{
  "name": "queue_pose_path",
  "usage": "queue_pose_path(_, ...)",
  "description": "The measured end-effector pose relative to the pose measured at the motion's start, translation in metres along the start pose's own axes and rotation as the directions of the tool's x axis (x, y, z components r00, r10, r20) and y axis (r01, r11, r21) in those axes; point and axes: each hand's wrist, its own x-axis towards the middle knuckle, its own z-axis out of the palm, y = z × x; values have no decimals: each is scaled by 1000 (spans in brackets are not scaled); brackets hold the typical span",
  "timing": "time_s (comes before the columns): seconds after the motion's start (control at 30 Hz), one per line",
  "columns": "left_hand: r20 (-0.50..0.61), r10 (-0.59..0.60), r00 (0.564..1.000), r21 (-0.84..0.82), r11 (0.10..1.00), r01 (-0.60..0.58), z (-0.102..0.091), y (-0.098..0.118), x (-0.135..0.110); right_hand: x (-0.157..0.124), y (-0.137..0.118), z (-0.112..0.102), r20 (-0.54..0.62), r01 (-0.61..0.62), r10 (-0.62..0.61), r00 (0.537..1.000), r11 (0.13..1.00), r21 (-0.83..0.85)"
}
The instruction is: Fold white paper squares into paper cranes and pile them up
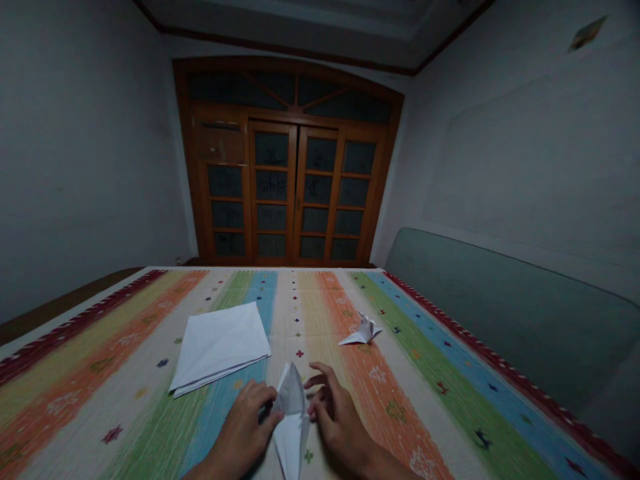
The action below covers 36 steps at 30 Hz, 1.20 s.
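A partly folded piece of white paper lies lengthwise on the striped tablecloth near the front edge, its pointed upper flap standing up a little. My left hand pinches its left edge between thumb and forefinger. On the other side, my right hand has its fingers curled, with the thumb and fingertips against the paper's right edge at mid-length. Farther off to the right sits a folded paper crane with its wings spread. To the left rests a stack of white paper sheets.
The striped tablecloth covers the table. Along the right side runs a pale green padded seat back. Beyond the far table edge stand wooden doors with glass panes, and white walls rise on both sides.
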Motion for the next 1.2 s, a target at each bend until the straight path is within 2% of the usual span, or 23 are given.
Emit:
queue_pose_path(0.2,39,10,999,-9,1000,-10,-5,10,-1,-2,4,-1,27,31,-27,999,989,-143)
queue_pose_path(0.47,44,31,999,-50,998,-29,-5,11,-2,1,-1,-4,83,94,-69,994,934,-346)
queue_pose_path(0.63,32,117,993,-103,988,-113,-4,9,-5,0,-9,-4,144,158,-109,983,907,-391)
queue_pose_path(0.73,37,229,973,-152,963,-221,-7,5,-8,-2,-9,-6,188,216,-147,971,876,-431)
queue_pose_path(0.9,83,410,909,-201,900,-387,-23,-4,-11,-3,-12,-13,314,335,-195,929,803,-493)
queue_pose_path(1.07,144,486,862,-122,873,-472,-33,-5,-12,-1,-29,-22,436,453,-237,868,737,-502)
queue_pose_path(1.2,145,502,853,-117,864,-489,-35,-1,-13,-1,-29,-23,456,465,-232,859,727,-505)
